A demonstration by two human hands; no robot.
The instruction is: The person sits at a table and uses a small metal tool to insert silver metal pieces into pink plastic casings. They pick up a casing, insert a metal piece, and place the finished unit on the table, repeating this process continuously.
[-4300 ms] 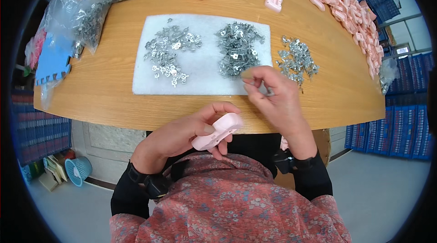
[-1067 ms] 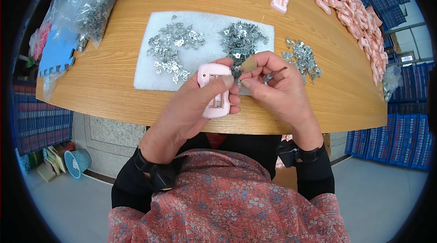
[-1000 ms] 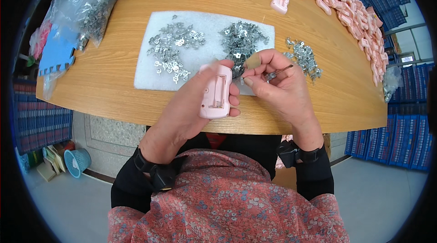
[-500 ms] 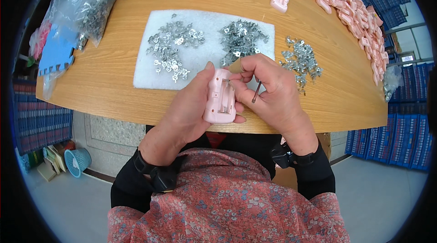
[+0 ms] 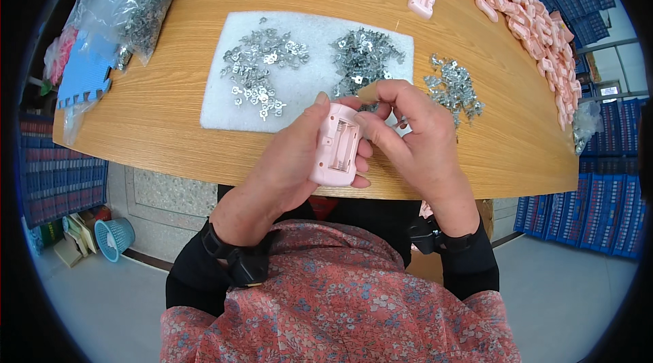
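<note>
My left hand (image 5: pixel 294 149) is wrapped round a pale pink plastic housing (image 5: pixel 326 159), its thumb along the left edge and fingertips showing past the right edge. An open battery compartment with metal springs (image 5: pixel 340 162) faces up. Beside the housing's upper right corner is my right hand (image 5: pixel 425 142), its thumb and forefinger pinched together; a tan wrap covers one fingertip. A thin metal rod-like tool (image 5: pixel 403 123) sits in that hand, mostly hidden by the fingers. Whether the pinch also holds a small part cannot be made out.
A white foam sheet (image 5: pixel 299 118) bears two heaps of small metal contact plates (image 5: pixel 262 64); another heap (image 5: pixel 456 88) lies right of it. Many pink housings (image 5: pixel 524 30) line the far right. Clear bags of metal parts (image 5: pixel 146 23) and a blue foam mat (image 5: pixel 85 74) stand left.
My right hand has drawn back slightly right from the battery compartment, and the tool has turned from plainly visible to mostly hidden. The housing has shifted slightly right in my left hand.
</note>
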